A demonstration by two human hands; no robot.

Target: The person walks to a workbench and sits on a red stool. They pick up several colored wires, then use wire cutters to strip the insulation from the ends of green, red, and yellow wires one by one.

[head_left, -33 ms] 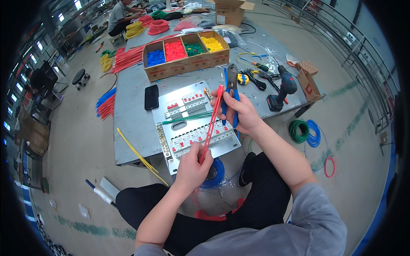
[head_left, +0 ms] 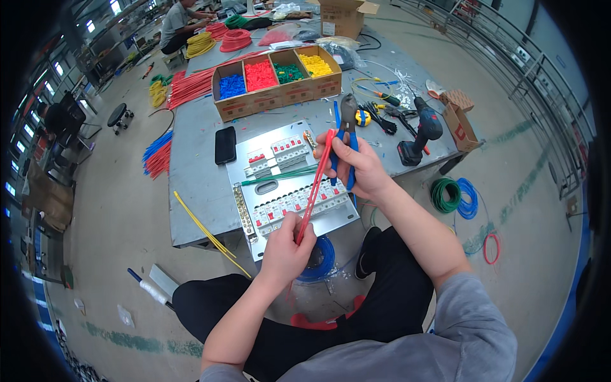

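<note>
Left hand (head_left: 289,249) pinches red wires (head_left: 323,156) low down. Right hand (head_left: 361,167), fingers curled, holds blue-handled pliers (head_left: 348,113). Metal board (head_left: 293,185) below.

The right hand (head_left: 361,169) is shifting slightly, its fingertips showing a little higher beside the upper end of the red wires (head_left: 314,194). That end is dipping slightly and edging rightward. The head of the blue-handled pliers (head_left: 348,109) is also moving a touch to the right, while the left hand (head_left: 285,253) is drifting very slightly leftward.
</note>
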